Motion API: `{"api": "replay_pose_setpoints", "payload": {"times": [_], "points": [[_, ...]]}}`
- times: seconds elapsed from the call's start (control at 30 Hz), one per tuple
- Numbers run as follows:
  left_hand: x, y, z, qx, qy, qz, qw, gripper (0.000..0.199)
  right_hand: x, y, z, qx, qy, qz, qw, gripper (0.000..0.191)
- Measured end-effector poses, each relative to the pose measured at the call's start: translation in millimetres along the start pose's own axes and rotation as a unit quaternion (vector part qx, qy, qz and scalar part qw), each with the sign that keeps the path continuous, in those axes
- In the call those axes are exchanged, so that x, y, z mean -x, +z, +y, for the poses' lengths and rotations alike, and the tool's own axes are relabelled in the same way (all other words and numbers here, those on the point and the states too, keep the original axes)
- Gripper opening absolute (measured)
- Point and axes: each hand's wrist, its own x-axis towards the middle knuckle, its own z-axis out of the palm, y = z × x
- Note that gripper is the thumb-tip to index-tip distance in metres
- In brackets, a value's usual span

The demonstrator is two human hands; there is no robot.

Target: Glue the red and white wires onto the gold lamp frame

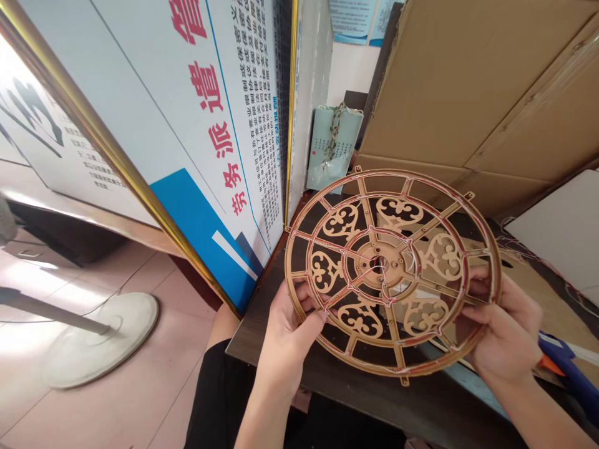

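Observation:
A round gold-brown openwork frame (392, 265) with spokes, scroll ornaments and thin red and white wires is held tilted above the dark table. My left hand (292, 330) grips its lower left rim, with the thumb over a spoke and the fingers partly hidden behind the frame. My right hand (508, 324) is closed round the right rim, its fingers reaching in behind the spokes. Several wires gather around the hole in the frame's hub.
A dark tabletop (262, 324) lies below, with flat cardboard (538, 293) on it. Large cardboard (468, 87) stands behind, beside a pale green bag (332, 146). A gold-edged board (187, 125) stands left. At the lower right is a blue-and-orange object (561, 362). A round stand base (103, 349) rests on the floor.

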Motion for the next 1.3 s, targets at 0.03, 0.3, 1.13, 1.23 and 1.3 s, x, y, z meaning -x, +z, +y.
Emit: {"api": "replay_pose_setpoints", "payload": {"times": [0.03, 0.3, 1.13, 1.23, 1.3], "points": [[0.0, 0.2, 0.0, 0.002, -0.001, -0.002, 1.000, 0.050, -0.1, 0.1, 0.0, 0.000, -0.001, 0.000, 1.000, 0.029], [0.8, 1.2, 0.9, 0.007, 0.000, -0.002, 1.000, 0.051, -0.8, 0.0, -0.4, 0.006, -0.002, 0.001, 1.000, 0.030], [-3.4, -3.2, -4.4, 0.000, 0.006, -0.010, 1.000, 0.051, -0.5, 0.9, 0.7, 0.014, -0.009, 0.010, 1.000, 0.028], [-4.8, -7.4, -7.7, 0.006, 0.014, -0.017, 1.000, 0.053, -0.6, 1.0, 1.1, 0.013, -0.007, 0.008, 1.000, 0.027], [-5.2, -8.9, -8.7, 0.006, 0.015, -0.015, 1.000, 0.053, -0.6, 0.7, 1.0, 0.011, -0.007, 0.008, 1.000, 0.027]]}}
